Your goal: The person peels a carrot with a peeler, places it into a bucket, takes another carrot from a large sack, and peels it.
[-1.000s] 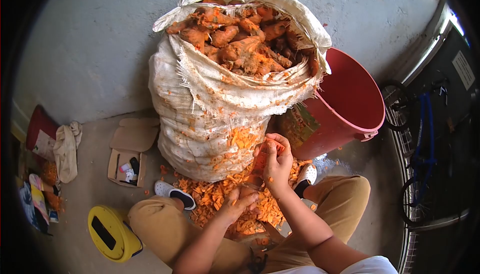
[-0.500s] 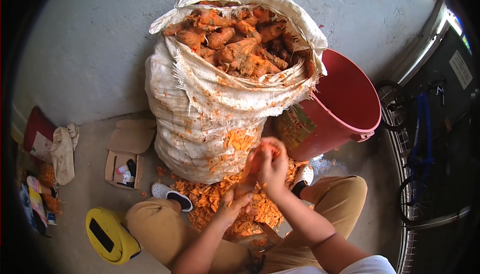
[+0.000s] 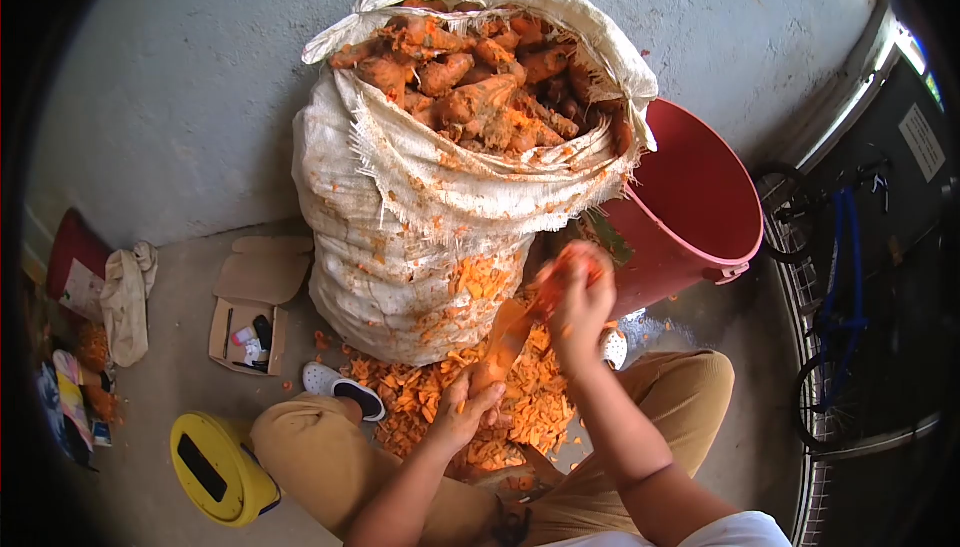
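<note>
Above a heap of orange peelings [image 3: 540,397] on the floor, my left hand [image 3: 463,417] is closed round the lower end of a large carrot [image 3: 505,337]. The carrot slants up and to the right, its surface bright orange. My right hand [image 3: 585,307] is closed at the carrot's far upper end, around something red-orange. Motion blur hides what that is. Straight ahead stands a white woven sack [image 3: 400,257], its mouth folded back and full of carrots [image 3: 480,97] with brownish, dirty skin.
Right of the sack is a tall red bucket [image 3: 700,187], tilted toward me. A yellow lidded bucket [image 3: 225,472] sits by my left knee, near an open cardboard box [image 3: 250,327] of small items. A bicycle [image 3: 850,277] leans at the right.
My right hand has moved up and to the right along the carrot, uncovering more of its orange side. My left hand stays nearly in place.
</note>
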Tool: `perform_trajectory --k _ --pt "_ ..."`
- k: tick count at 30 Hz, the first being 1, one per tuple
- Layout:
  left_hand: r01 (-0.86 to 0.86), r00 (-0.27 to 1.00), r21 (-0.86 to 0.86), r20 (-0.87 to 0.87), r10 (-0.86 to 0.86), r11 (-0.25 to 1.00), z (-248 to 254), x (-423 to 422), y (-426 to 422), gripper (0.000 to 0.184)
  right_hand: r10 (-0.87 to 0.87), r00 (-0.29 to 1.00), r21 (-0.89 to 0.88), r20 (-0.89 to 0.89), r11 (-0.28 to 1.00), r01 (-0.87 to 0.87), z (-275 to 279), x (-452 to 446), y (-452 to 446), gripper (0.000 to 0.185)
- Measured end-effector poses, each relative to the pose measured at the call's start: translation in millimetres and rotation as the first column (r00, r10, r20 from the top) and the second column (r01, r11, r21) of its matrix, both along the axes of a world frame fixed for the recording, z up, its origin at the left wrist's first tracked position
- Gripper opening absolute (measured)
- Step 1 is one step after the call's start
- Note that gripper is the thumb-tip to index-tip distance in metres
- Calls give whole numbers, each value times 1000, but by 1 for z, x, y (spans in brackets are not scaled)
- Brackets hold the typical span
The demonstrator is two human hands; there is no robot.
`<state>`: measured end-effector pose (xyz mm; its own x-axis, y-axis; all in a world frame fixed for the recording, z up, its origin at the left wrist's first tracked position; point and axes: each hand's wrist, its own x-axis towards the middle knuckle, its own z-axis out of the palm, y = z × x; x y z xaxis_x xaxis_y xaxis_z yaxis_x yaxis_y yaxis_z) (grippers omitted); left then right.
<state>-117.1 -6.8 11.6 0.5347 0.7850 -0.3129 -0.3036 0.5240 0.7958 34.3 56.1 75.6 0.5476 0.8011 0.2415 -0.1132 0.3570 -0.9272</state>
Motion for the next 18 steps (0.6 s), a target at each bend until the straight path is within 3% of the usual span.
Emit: perform_trajectory --k 1,3,6,8,9,10,11,13,15,17,18 --pt "4 1000 22 -1 -4 1000 -4 -1 0 24 -57 988 60 145 997 48 -18 -15 -3 13" --pt "-9 1000 27 -6 9 1000 -5 -2 1 25 -58 983 -58 174 996 69 -24 -37 -13 13" --pt "-36 999 -3 -14 36 999 -4 -4 -2 26 -87 978 -81 189 991 104 -39 -22 0 11" --pt "-16 1000 9 -16 16 1000 -6 -6 -2 27 -194 979 40 63 981 192 -38 2 17 8" --pt "0 1000 -12 -10 0 1000 -5 -6 -4 27 -235 972 19 11 972 235 -32 28 26 7" --pt "17 1000 -33 -6 -17 999 -3 -8 -9 28 -397 918 120 -1 911 394 -32 51 40 7" --pt "35 999 -54 -3 -35 998 -2 -9 -11 28 -403 911 87 -87 908 410 -23 68 41 7" --pt "17 1000 -57 8 -17 998 -1 -6 -8 29 -397 914 91 -80 911 403 -6 68 37 9" --pt "-33 999 -52 -24 32 998 -1 -1 -4 29 -219 973 152 -75 962 228 -8 44 27 11" --pt "-42 999 -20 -22 42 999 -4 1 -2 27 1 1000 -51 -9 999 -2 0 7 -1 13" --pt "-49 998 3 -29 49 999 -6 2 -3 27 -2 994 -8 106 1000 3 -22 -8 -3 16"
